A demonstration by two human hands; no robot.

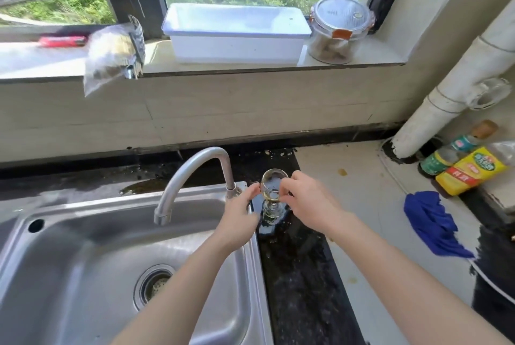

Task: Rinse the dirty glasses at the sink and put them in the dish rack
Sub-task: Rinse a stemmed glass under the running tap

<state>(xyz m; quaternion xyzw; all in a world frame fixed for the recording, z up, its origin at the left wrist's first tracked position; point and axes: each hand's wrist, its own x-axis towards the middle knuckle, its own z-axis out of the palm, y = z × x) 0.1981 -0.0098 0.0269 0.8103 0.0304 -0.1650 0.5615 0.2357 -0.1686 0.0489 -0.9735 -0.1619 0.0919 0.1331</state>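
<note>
- Now the small stemmed glass (271, 191) stands upright just right of the tap (195, 172), its foot on the dark wet strip of the table (295, 275); a little yellowish liquid sits low in its bowl
- right hand (309, 202) reaches in from the right of the tap; its fingers (287, 185) are curled and pinch the right side of the glass's bowl
- left hand (239, 215) lies between the tap's base and the glass; its fingers (252, 190) are fairly straight, loosely spread, tips at the left side of the bowl; whether they press on it cannot be told
- steel sink (83, 247) lies below and left of the tap, whose spout curves out over the basin; the round drain (154, 286) is well below the spout
- far right of the tap, a crumpled blue cloth (432, 224) lies on the pale part of the table; beyond the cloth stand a yellow-labelled bottle (471, 174) and a green-labelled bottle (443, 155), side by side, near the foot of a white pipe (451, 88)
- on the windowsill above the tap sits a white lidded box (237, 35); a clear clip-lid jar (338, 29) is just to its right
- above and left of the tap, a clear plastic bag (111, 54) hangs over the sill's edge
</note>
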